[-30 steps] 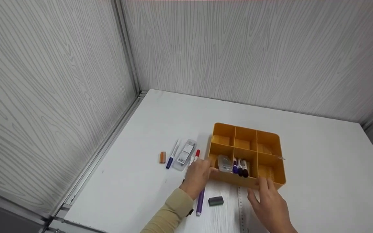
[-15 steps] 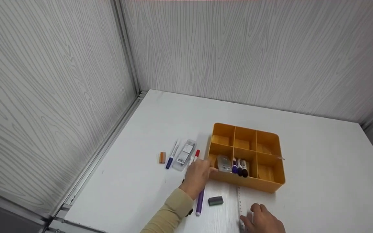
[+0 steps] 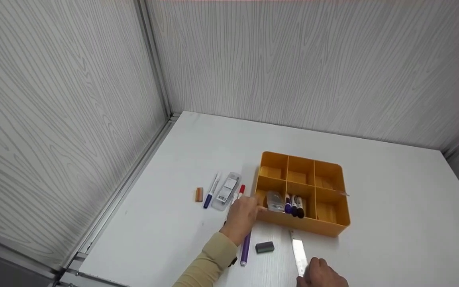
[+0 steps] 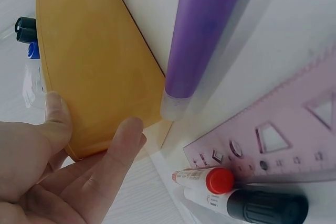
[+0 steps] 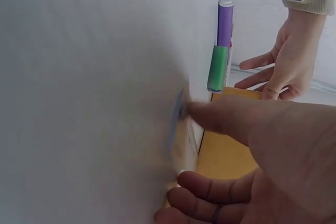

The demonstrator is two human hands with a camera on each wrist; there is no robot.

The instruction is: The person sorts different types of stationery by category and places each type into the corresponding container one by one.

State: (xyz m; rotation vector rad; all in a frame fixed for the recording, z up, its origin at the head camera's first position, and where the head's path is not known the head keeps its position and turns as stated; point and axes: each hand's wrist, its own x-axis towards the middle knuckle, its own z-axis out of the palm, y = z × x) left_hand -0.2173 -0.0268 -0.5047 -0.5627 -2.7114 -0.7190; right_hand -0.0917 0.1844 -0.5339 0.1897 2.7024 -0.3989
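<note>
The yellow-orange compartment box (image 3: 313, 228) stands on the white table. My left hand (image 3: 240, 219) grips its near left corner; in the left wrist view the thumb is at the rim and the fingers lie against the outer wall (image 4: 100, 66). A clear case (image 3: 275, 201) and several markers (image 3: 294, 205) sit in the box's near compartments. In front of the box, my right hand (image 3: 322, 274) pinches the near end of a straight ruler (image 3: 299, 253). The ruler, seen almost edge-on in the right wrist view, is tilted and catches the light.
Left of the box lie a clear labelled case (image 3: 226, 191), a blue-capped marker (image 3: 212, 190) and an orange block (image 3: 199, 194). Nearer are a purple marker (image 3: 245, 251), a dark eraser (image 3: 265, 247), a pink stencil ruler (image 4: 273, 140), and red-capped (image 4: 210, 179) and black-capped (image 4: 257, 205) markers.
My right hand has left the box's front wall, moved toward the near edge and taken hold of the ruler, which is now tilted. The left hand stays on the box corner.
</note>
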